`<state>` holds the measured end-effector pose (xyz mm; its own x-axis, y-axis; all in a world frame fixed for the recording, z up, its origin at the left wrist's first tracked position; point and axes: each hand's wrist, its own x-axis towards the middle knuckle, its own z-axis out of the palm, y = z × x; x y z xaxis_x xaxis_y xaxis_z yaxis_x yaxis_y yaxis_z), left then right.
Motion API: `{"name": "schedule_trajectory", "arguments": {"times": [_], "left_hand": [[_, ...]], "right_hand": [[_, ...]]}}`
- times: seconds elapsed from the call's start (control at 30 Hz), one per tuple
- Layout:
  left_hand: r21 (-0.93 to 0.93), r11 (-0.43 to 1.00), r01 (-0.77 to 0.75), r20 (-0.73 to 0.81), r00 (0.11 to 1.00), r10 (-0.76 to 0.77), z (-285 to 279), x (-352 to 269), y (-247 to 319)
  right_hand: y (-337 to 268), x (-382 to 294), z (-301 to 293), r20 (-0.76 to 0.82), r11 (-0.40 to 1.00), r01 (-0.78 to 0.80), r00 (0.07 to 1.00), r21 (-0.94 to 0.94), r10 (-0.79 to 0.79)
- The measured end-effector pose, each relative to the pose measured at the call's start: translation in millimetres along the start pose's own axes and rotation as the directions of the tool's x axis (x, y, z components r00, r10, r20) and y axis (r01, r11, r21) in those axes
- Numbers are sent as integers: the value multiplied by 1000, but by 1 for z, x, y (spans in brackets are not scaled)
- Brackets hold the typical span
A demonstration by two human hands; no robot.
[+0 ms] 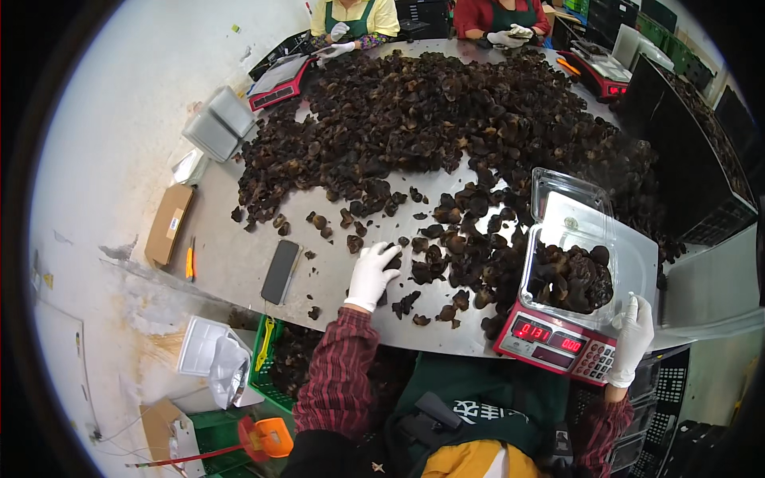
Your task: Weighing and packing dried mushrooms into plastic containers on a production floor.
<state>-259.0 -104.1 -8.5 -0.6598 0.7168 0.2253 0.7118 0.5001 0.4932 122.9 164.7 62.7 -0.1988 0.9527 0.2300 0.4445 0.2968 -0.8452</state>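
Observation:
My left hand, in a white glove, rests low over the metal table with its fingers curled around dark wood ear mushroom pieces. My right hand, gloved too, is at the near right corner of a clear plastic clamshell box; whether the fingers grip its rim cannot be told. The box sits with its lid folded back on a red digital scale with lit displays. Inside it is a clump of wood ear mushrooms.
A large mushroom heap covers the far table. A phone, an orange-handled tool and a cardboard box lie left. A black crate stands right, a green crate below. Two gloved co-workers are opposite.

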Motion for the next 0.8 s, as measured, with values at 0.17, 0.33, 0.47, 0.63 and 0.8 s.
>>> {"name": "schedule_trajectory", "arguments": {"times": [0.17,0.33,0.47,0.63,0.8], "left_hand": [[-263,964,27,-94,994,-54,1,0,-6],[-212,965,-158,-6,987,160,28,-8,40],[-303,951,-62,-90,995,37,40,-4,33],[-593,805,28,-29,998,-57,27,19,76],[-616,655,-437,-251,898,362,5,43,191]], "right_hand": [[-5,-2,3,-41,999,23,999,32,-21],[-11,-6,-7,-61,999,-18,998,31,19],[-14,-7,1,17,998,37,999,-47,-36],[-12,-5,10,100,990,109,990,-94,-99],[-20,-8,17,143,1000,-21,989,-16,23]]}}
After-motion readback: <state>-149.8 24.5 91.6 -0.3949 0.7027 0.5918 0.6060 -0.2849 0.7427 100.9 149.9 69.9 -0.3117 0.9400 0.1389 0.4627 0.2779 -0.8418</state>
